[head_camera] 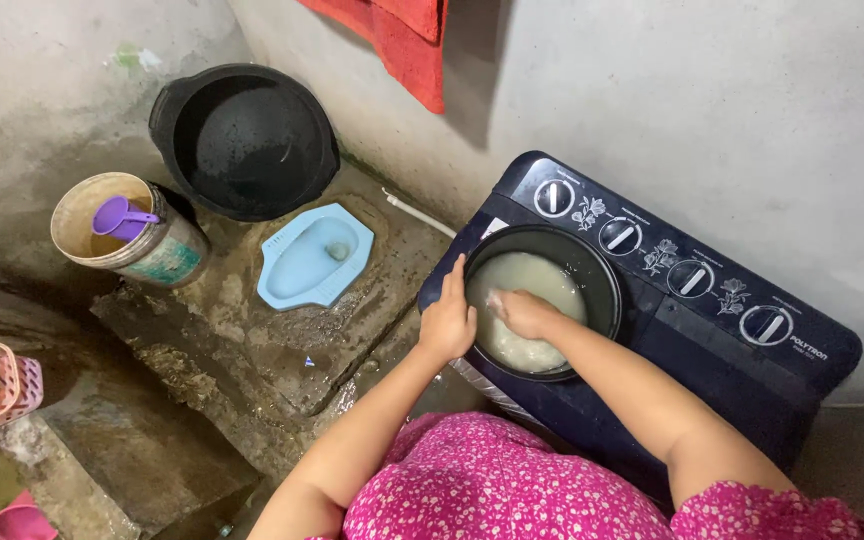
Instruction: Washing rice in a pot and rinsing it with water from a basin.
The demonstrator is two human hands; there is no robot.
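A round black metal cooking pot [600,262], filled with cloudy white water and rice, stands on the flat top of a dark blue washing machine [752,375], just left of its row of round dials [692,278]. The left hand [448,318] lies against the outside of the pot's left rim, fingers together and curved on the wall, steadying it. The right hand [520,310] is inside the pot, partly under the milky water, fingers loosely bent; whether it closes on rice I cannot tell.

The pot is stiff, but with water it is probably rather heavy, and the wet rim looks slippery; a grip with both hands on opposite sides of the rim seems safest.

Left of the pot, lower on the wet concrete floor [212,340], there is a light blue squat toilet [304,262], a large black basin [244,140] and a beige bucket [167,262] with a purple scoop [120,218].
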